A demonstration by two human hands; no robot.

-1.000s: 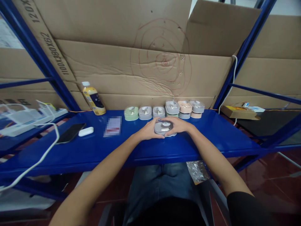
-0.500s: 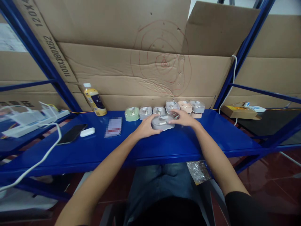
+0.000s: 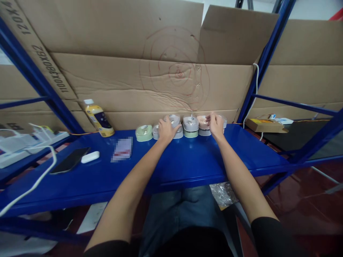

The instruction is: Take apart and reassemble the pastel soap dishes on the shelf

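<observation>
On the top of a grey lidded box (image 3: 175,119) with a clear cover, my left hand (image 3: 166,131) has its fingers and thumb spread around the edges. That box rests on two lower grey boxes, partly hidden by the hand. A green lidded box (image 3: 144,132) stands alone at the row's left end. To the right, another grey lidded box (image 3: 190,123) sits on a green one. My right hand (image 3: 215,125) is beside a peach lidded box (image 3: 202,122), its fingers loosely bent and apart, with nothing seen in them. Behind it, the rightmost stack is partly covered.
The blue shelf (image 3: 171,167) carries a yellow drink bottle (image 3: 100,119), a black phone (image 3: 71,160), a white case (image 3: 90,157) and a blurred-out item (image 3: 122,149). Cardboard (image 3: 107,78) lines the back. A white cable (image 3: 44,178) crosses the left side.
The grey box held between both hands has gone back and left onto the row, under my left hand. My right hand has let go of it and moved right. The view has shifted slightly.
</observation>
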